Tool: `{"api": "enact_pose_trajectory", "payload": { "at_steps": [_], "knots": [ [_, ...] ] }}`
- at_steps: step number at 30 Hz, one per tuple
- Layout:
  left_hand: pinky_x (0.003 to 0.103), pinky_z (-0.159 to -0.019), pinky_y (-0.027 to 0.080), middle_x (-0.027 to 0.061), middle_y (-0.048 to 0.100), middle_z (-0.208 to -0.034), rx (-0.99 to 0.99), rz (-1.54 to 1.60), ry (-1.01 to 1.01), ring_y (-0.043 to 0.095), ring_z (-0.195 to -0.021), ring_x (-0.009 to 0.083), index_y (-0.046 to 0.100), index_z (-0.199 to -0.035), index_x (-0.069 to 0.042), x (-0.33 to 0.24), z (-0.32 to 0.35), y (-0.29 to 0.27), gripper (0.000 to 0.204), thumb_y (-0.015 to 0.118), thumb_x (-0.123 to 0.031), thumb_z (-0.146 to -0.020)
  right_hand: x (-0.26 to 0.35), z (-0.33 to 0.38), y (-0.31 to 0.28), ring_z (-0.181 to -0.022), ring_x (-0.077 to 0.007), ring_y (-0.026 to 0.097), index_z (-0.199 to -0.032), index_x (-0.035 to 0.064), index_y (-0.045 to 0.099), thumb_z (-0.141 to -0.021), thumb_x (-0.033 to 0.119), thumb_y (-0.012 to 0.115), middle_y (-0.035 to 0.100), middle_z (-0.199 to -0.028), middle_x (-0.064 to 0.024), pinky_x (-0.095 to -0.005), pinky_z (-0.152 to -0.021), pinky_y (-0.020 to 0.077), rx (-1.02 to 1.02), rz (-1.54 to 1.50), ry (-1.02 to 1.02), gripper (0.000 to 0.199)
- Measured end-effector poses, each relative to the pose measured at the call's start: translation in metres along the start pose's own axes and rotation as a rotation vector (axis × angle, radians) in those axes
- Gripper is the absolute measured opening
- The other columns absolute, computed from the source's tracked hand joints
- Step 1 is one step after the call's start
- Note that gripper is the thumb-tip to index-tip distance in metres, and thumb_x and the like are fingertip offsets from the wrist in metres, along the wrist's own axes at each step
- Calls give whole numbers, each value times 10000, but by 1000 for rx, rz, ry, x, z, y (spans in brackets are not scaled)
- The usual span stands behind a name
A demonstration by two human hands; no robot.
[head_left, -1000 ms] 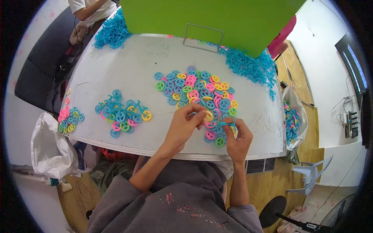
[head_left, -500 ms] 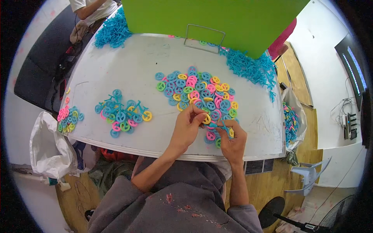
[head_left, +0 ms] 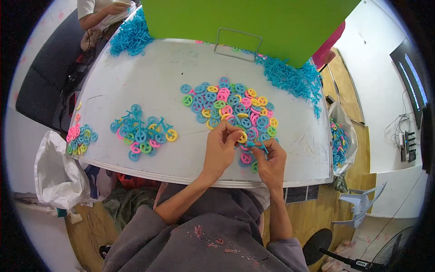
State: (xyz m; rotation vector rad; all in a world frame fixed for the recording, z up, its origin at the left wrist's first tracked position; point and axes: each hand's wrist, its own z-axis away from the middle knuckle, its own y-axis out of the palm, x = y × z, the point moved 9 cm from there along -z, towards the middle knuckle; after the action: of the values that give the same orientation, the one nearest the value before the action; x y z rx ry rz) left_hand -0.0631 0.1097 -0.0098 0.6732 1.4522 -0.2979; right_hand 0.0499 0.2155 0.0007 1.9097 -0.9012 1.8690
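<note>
Near the table's front edge, my left hand (head_left: 220,149) is closed, pinching a small yellow plastic wheel (head_left: 243,137) between thumb and fingertips. Close on its right, my right hand (head_left: 271,165) pinches a blue plastic stem (head_left: 261,145) with forked ends. The stem points toward the wheel; whether they touch is hard to make out. Beyond and partly under both hands spreads a loose pile of spoked wheels (head_left: 227,109) in blue, pink, yellow and green. To the left lies a smaller heap of wheels with blue stems (head_left: 141,135) fitted or mixed in.
A green panel (head_left: 244,27) stands across the table's far side, a wire frame (head_left: 239,44) before it. Blue stems are heaped at far left (head_left: 131,36) and far right (head_left: 292,77). White sacks (head_left: 59,174) flank the table (head_left: 190,167). A co-worker's arm (head_left: 97,18) shows at upper left.
My right hand has shifted slightly left, closer to my left hand, with the blue stem still pinched. The wheel has barely moved. The co-worker's hand has come into view at upper left.
</note>
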Motion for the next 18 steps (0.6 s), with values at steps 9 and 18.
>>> {"api": "enact_pose_trajectory", "payload": {
  "at_steps": [9,18],
  "knots": [
    [283,-809,505,119,554,-1096,-59,-185,292,570,-952,148,549,-928,20,-36,11,3,45,562,-10,-897,0,-1,1,-760,-97,589,-899,-7,594,-842,23,659,650,-805,-50,-247,-694,477,-104,-110,37,92],
    [311,-712,591,118,528,-1086,81,191,110,603,-906,173,513,-904,25,-7,9,9,56,492,-17,-934,-16,-1,9,-726,-93,596,-929,2,601,-881,89,637,657,-811,-59,-239,-669,474,-25,-409,191,105]
  ]
}}
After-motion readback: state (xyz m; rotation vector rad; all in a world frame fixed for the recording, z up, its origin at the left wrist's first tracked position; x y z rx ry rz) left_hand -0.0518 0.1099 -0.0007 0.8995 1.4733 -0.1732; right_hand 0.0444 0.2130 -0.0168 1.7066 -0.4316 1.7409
